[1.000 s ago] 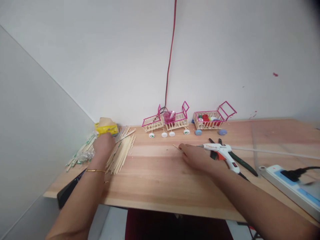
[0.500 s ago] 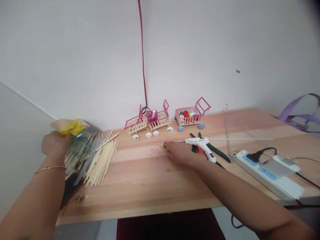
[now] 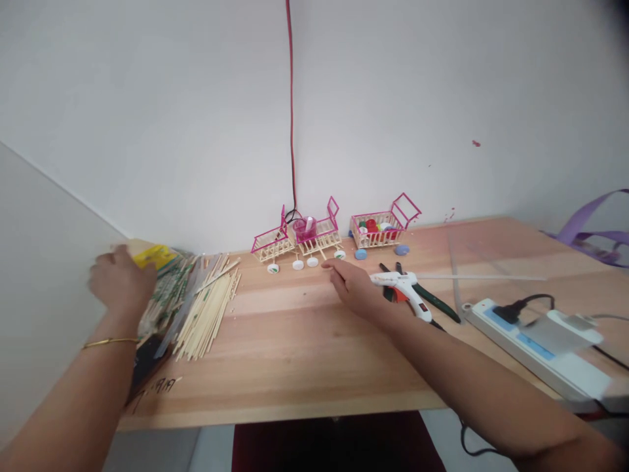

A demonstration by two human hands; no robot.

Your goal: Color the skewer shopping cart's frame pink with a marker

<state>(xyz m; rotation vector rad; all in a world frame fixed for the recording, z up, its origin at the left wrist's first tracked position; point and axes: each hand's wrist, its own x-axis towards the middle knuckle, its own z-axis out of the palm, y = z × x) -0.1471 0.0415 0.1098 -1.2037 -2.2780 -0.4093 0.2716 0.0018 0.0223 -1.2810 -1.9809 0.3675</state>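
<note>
My left hand (image 3: 122, 278) is blurred at the left, beside a yellow-and-beige packet (image 3: 154, 255). Its fingers look parted, with nothing visible in them. The packet lies over green-printed wrapped sticks (image 3: 170, 288). Right of these, many bare bamboo sticks (image 3: 209, 314) are spread on the table. Over the middle of the table, my right hand (image 3: 351, 285) pinches a short thin stick (image 3: 323, 254), whose tip points up toward the small stick carts. The white glue gun (image 3: 407, 288) lies just right of that hand, its nozzle partly behind it.
Small carts with pink rims stand along the wall: a left one (image 3: 272, 244), a middle one (image 3: 319, 237) and a right one (image 3: 378, 229) holding coloured caps. Green-handled pliers (image 3: 437, 303) lie under the glue gun. A power strip (image 3: 535, 354) with cords occupies the right side.
My left hand has come off the packet's edge and shifted slightly right. My right hand has moved up toward the carts, turning its stick more upright. The view has shifted a little.
</note>
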